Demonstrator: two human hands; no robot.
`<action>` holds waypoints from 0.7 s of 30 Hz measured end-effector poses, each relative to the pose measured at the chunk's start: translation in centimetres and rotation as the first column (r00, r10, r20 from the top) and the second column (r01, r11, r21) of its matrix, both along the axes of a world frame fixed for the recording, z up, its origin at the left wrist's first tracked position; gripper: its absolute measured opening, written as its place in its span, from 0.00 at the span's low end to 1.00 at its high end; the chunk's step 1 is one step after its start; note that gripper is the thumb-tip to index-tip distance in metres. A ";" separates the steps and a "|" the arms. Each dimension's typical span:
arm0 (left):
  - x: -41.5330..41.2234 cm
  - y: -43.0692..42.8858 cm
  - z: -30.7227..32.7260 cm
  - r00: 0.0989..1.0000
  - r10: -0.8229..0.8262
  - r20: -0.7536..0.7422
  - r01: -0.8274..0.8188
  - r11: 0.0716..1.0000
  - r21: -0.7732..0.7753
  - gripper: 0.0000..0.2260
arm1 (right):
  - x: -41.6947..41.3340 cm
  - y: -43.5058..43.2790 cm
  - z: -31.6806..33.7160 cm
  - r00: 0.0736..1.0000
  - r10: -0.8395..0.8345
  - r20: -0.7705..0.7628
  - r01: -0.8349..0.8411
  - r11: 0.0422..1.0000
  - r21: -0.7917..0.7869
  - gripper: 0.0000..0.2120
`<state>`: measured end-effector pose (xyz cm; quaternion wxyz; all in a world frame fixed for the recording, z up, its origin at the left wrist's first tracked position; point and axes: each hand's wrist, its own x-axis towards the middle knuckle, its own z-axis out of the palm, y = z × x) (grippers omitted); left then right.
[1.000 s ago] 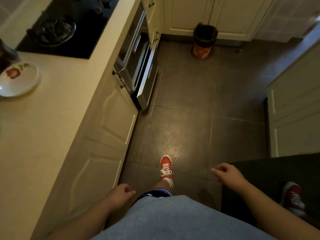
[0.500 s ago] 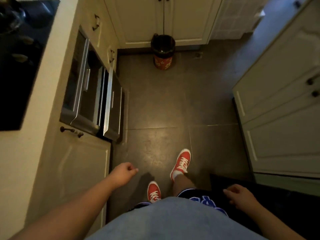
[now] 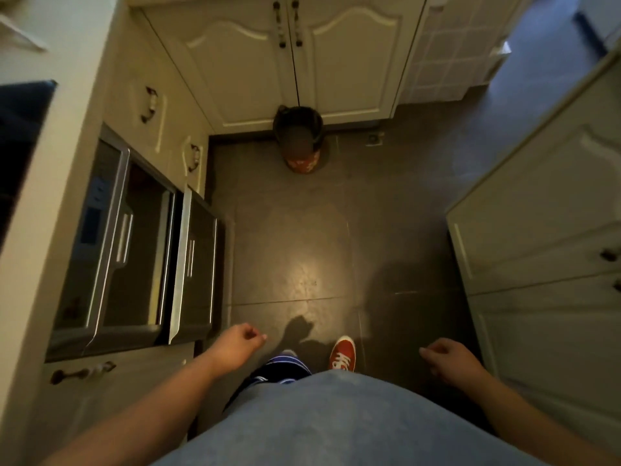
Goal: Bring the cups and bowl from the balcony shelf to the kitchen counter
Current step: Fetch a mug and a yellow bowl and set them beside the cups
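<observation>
Walking the kitchen floor (image 3: 302, 230) empty-handed, left hand (image 3: 235, 344) and right hand (image 3: 450, 359) loosely curled, I judge the balcony shelf comes next.

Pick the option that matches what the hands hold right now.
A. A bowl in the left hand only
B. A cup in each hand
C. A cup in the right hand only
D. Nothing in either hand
D: the left hand and the right hand both hang loosely curled over the floor with nothing in them, and no cup or bowl is in view.
</observation>
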<state>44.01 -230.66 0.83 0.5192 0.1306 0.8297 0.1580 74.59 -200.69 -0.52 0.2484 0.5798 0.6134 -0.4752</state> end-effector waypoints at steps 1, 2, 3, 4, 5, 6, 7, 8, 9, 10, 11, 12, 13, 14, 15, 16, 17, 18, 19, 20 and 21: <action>-0.7 0.3 0.1 1.000 0.009 0.005 -0.008 1.000 -0.021 0.06 | -1.8 1.5 0.2 1.000 0.013 -0.019 -0.013 1.000 0.006 0.07; -1.6 0.6 0.0 1.000 0.015 0.013 -0.015 0.999 -0.041 0.06 | -3.7 3.1 0.3 0.999 0.020 -0.037 -0.020 1.000 0.012 0.07; -2.2 0.7 0.0 1.000 0.016 0.021 -0.015 0.998 -0.063 0.08 | -5.2 4.3 0.6 0.998 0.024 -0.054 -0.023 1.000 0.020 0.07; -3.1 1.1 -0.1 1.000 0.013 0.021 -0.012 0.997 -0.083 0.09 | -7.0 5.6 0.7 0.997 0.032 -0.071 -0.030 0.999 0.027 0.07; -4.5 1.7 -0.3 1.000 0.016 0.021 -0.014 0.995 -0.101 0.10 | -9.0 7.1 0.6 0.995 0.043 -0.086 -0.040 0.999 0.032 0.07; -5.7 2.3 -0.5 1.000 0.020 0.022 -0.017 0.993 -0.115 0.11 | -10.8 8.4 0.5 0.994 0.055 -0.096 -0.051 0.998 0.037 0.07; -7.2 3.2 -0.7 0.999 0.027 0.024 -0.024 0.992 -0.122 0.11 | -12.7 9.7 0.5 0.992 0.064 -0.108 -0.059 0.997 0.046 0.07; -8.7 4.1 -1.0 0.999 0.034 0.021 -0.032 0.992 -0.124 0.11 | -14.6 11.1 0.4 0.990 0.070 -0.119 -0.064 0.996 0.057 0.07; -10.3 5.2 -1.3 0.999 0.044 0.015 -0.042 0.992 -0.122 0.11 | -16.2 12.3 0.3 0.989 0.074 -0.131 -0.065 0.995 0.070 0.07; -12.0 6.3 -1.6 0.999 0.048 0.007 -0.047 0.991 -0.121 0.11 | -17.6 13.6 0.2 0.988 0.073 -0.138 -0.063 0.995 0.079 0.07; -13.8 7.5 -1.8 0.999 0.039 0.003 -0.039 0.991 -0.124 0.11 | -18.8 14.6 0.3 0.988 0.064 -0.140 -0.053 0.995 0.083 0.07; -15.6 8.9 -1.9 1.000 0.013 -0.003 -0.013 0.992 -0.125 0.10 | -19.7 15.6 0.4 0.989 0.047 -0.137 -0.036 0.996 0.083 0.07; -17.3 10.3 -2.0 1.000 -0.019 -0.009 0.018 0.992 -0.123 0.09 | -20.5 16.4 0.5 0.991 0.027 -0.130 -0.016 0.996 0.083 0.07; -19.0 11.9 -1.9 0.999 -0.045 -0.012 0.043 0.992 -0.116 0.09 | -21.1 17.2 0.7 0.993 0.004 -0.120 0.006 0.996 0.087 0.07; -20.6 13.6 -1.8 0.998 -0.063 -0.011 0.061 0.992 -0.107 0.11 | -21.4 18.0 0.8 0.993 -0.016 -0.113 0.027 0.995 0.095 0.07; -22.2 15.5 -1.6 0.996 -0.084 -0.011 0.082 0.991 -0.101 0.11 | -21.5 18.7 1.0 0.993 -0.034 -0.110 0.045 0.994 0.104 0.07; -23.6 17.5 -1.4 0.993 -0.116 -0.014 0.114 0.989 -0.097 0.10 | -21.4 19.3 1.1 0.993 -0.052 -0.107 0.063 0.992 0.107 0.07; -24.9 19.7 -1.1 0.987 -0.162 -0.017 0.160 0.982 -0.095 0.08 | -21.1 19.8 1.3 0.992 -0.078 -0.100 0.089 0.991 0.105 0.07; -26.0 22.0 -0.8 0.978 -0.208 -0.014 0.206 0.974 -0.090 0.07 | -20.7 20.3 1.4 0.990 -0.112 -0.087 0.121 0.988 0.095 0.07; -26.9 24.5 -0.4 0.970 -0.243 -0.010 0.241 0.967 -0.077 0.06 | -20.1 20.7 1.4 0.986 -0.149 -0.068 0.155 0.985 0.082 0.06; -27.5 27.1 -0.1 0.964 -0.266 -0.006 0.265 0.962 -0.056 0.06 | -19.6 21.2 1.3 0.982 -0.182 -0.052 0.185 0.981 0.066 0.06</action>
